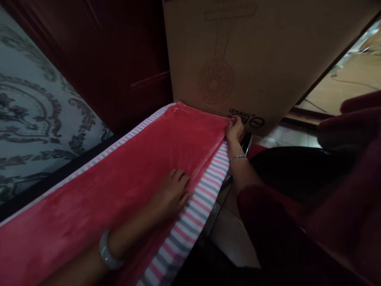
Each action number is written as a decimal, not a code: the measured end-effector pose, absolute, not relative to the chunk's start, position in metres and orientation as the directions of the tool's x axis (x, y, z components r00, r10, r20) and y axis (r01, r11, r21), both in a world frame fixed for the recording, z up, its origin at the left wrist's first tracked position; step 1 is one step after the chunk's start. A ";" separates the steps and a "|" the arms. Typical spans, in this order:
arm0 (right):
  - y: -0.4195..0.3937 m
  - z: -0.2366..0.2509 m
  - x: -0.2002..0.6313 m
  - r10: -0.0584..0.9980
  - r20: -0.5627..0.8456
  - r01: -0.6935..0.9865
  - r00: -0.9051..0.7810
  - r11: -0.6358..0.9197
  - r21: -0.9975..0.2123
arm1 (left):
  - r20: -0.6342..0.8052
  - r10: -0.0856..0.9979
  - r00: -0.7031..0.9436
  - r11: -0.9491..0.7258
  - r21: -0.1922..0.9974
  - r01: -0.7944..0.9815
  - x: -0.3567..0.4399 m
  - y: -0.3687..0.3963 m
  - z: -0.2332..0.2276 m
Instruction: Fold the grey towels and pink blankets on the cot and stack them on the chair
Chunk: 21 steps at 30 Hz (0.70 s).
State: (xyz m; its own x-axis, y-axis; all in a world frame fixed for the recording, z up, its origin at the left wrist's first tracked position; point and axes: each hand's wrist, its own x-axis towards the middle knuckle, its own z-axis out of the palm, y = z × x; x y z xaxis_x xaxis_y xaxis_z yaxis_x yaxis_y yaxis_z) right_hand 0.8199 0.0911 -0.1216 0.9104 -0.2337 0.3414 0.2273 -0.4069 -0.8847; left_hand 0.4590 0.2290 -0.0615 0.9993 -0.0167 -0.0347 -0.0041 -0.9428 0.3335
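Two hands work the red blanket (125, 174) spread along the bed: left hand (171, 194) lies flat with fingers spread, right hand (235, 129) pinches the far corner by the cardboard box (253, 59); keep that edge taut and aligned.

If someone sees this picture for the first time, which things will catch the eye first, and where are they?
The red blanket with its pink, grey and white striped edge fills the lower left and centre. The left hand lies flat on it near the striped edge, while the right hand pinches its far corner. Just behind that corner stands a large cardboard box printed with a fan drawing.
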 end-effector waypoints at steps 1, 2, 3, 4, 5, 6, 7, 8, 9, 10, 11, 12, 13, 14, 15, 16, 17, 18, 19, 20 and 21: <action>0.092 -0.121 0.818 -0.221 0.333 0.225 0.917 -0.404 -0.886 | -0.038 0.018 0.999 -0.945 0.325 0.029 0.456 0.222 -0.061; 0.093 -0.121 0.815 -0.203 0.325 0.224 0.924 -0.404 -0.887 | -0.041 0.052 0.998 -0.947 0.315 0.063 0.456 0.217 -0.060; 0.095 -0.120 0.811 -0.180 0.324 0.230 0.929 -0.405 -0.885 | -0.042 0.085 0.995 -0.948 0.304 0.094 0.457 0.214 -0.060; 0.097 -0.119 0.807 -0.153 0.331 0.245 0.931 -0.408 -0.879 | -0.040 0.112 0.993 -0.949 0.293 0.118 0.458 0.212 -0.060; 0.099 -0.119 0.803 -0.125 0.345 0.268 0.930 -0.411 -0.872 | -0.035 0.125 0.992 -0.949 0.286 0.130 0.461 0.210 -0.060; 0.100 -0.119 0.799 -0.107 0.363 0.293 0.926 -0.407 -0.865 | -0.033 0.127 0.991 -0.950 0.284 0.131 0.463 0.209 -0.061; 0.102 -0.118 0.797 -0.103 0.384 0.316 0.918 -0.396 -0.862 | -0.034 0.118 0.992 -0.950 0.287 0.123 0.466 0.209 -0.062; 0.102 -0.118 0.795 -0.115 0.405 0.338 0.907 -0.376 -0.863 | -0.037 0.107 0.994 -0.950 0.291 0.114 0.467 0.208 -0.063; 0.102 -0.117 0.794 -0.141 0.425 0.356 0.894 -0.352 -0.866 | -0.042 0.097 0.994 -0.950 0.294 0.106 0.469 0.206 -0.065; 0.101 -0.116 0.794 -0.170 0.437 0.367 0.883 -0.329 -0.870 | -0.046 0.090 0.995 -0.951 0.294 0.099 0.470 0.204 -0.067; 0.099 -0.116 0.795 -0.198 0.435 0.364 0.878 -0.313 -0.877 | -0.048 0.087 0.995 -0.952 0.292 0.097 0.471 0.202 -0.069; 0.097 -0.115 0.795 -0.216 0.416 0.343 0.883 -0.305 -0.888 | -0.052 0.093 0.994 -0.952 0.289 0.104 0.472 0.199 -0.070; 0.095 -0.114 0.796 -0.218 0.385 0.312 0.897 -0.307 -0.899 | -0.060 0.103 0.993 -0.949 0.292 0.116 0.473 0.197 -0.071; 0.093 -0.113 0.795 -0.209 0.348 0.274 0.914 -0.315 -0.909 | -0.073 0.115 0.991 -0.942 0.309 0.132 0.473 0.196 -0.070; 0.091 -0.112 0.795 -0.194 0.312 0.238 0.930 -0.329 -0.914 | -0.089 0.120 0.989 -0.928 0.343 0.143 0.473 0.197 -0.068; 0.090 -0.111 0.794 -0.178 0.281 0.207 0.943 -0.346 -0.915 | -0.098 0.116 0.988 -0.909 0.391 0.145 0.472 0.199 -0.064; 0.088 -0.111 0.793 -0.165 0.262 0.189 0.951 -0.362 -0.913 | -0.092 0.107 0.990 -0.885 0.444 0.137 0.468 0.204 -0.059; 0.087 -0.110 0.792 -0.155 0.253 0.181 0.955 -0.374 -0.910 | -0.065 0.098 0.993 -0.863 0.492 0.118 0.463 0.211 -0.053; 0.086 -0.110 0.791 -0.155 0.247 0.173 0.957 -0.380 -0.909 | -0.026 0.098 0.995 -0.847 0.523 0.097 0.455 0.220 -0.047; 0.085 -0.110 0.789 -0.159 0.241 0.164 0.957 -0.388 -0.907 | 0.012 0.117 0.993 -0.841 0.534 0.092 0.443 0.230 -0.040; 0.084 -0.110 0.787 -0.163 0.239 0.157 0.957 -0.399 -0.904 | 0.042 0.152 0.987 -0.843 0.527 0.107 0.429 0.239 -0.034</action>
State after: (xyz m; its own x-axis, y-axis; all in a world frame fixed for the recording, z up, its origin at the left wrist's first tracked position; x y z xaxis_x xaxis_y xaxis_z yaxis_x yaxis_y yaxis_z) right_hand 0.7873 0.0837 -0.1101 0.9573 -0.1630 0.2388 0.1575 -0.3985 -0.9035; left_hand 0.4285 0.2387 -0.0343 0.9875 0.1521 0.0420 0.1074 -0.8429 0.5273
